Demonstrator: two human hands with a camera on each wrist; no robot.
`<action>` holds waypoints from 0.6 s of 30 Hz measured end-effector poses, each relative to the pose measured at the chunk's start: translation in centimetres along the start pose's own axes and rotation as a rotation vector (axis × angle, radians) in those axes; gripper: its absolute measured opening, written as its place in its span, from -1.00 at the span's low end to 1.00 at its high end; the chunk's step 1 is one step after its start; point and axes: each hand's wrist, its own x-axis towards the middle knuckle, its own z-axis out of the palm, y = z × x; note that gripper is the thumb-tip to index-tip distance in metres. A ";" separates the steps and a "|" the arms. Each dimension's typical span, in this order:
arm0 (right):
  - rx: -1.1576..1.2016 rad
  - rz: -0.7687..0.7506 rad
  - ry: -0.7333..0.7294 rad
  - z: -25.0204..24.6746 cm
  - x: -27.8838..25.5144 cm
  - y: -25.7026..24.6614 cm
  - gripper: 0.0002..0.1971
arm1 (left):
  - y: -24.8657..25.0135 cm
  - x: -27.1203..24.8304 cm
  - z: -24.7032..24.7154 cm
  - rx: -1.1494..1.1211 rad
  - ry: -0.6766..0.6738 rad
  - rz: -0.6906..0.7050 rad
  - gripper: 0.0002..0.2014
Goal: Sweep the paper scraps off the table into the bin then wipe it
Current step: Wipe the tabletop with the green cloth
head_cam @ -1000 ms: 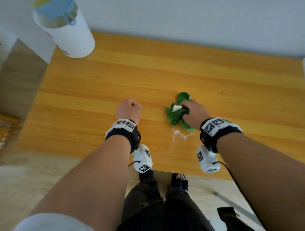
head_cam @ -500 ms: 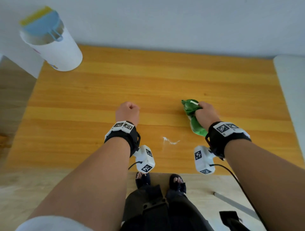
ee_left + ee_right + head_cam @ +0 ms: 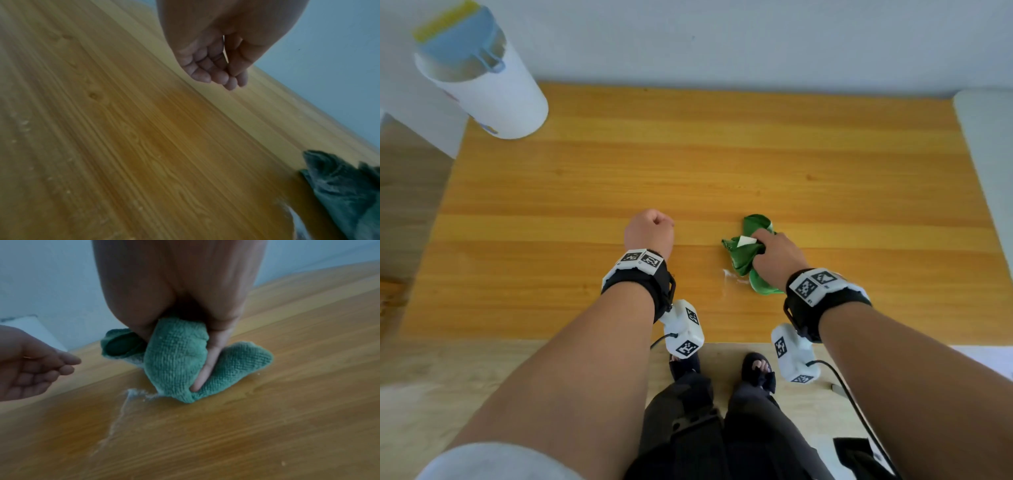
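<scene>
My right hand [image 3: 774, 253] grips a bunched green cloth [image 3: 743, 257] and presses it onto the wooden table [image 3: 688, 164] near the front middle. In the right wrist view the fingers [image 3: 207, 363] wrap the cloth [image 3: 174, 361], whose lower fold touches the wood. A thin whitish wet streak [image 3: 121, 410] runs from the cloth's left edge toward the front. My left hand [image 3: 650, 229] hovers to the left of the cloth with fingers curled [image 3: 213, 65] and nothing in it. No paper scraps show on the table.
A white bin [image 3: 479, 75] with a blue and yellow item inside stands off the table's far left corner. A wall runs along the back edge. A white surface [image 3: 986, 144] borders the table's right side. My legs and sandalled feet are below the front edge.
The right hand swept the cloth to the right, then back left up to the wet streak. The left hand stayed in place, curled.
</scene>
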 end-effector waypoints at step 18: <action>-0.194 -0.224 0.082 -0.3 -0.5 2.8 -0.48 | -5.5 -6.7 0.1 0.021 0.091 -0.090 -0.77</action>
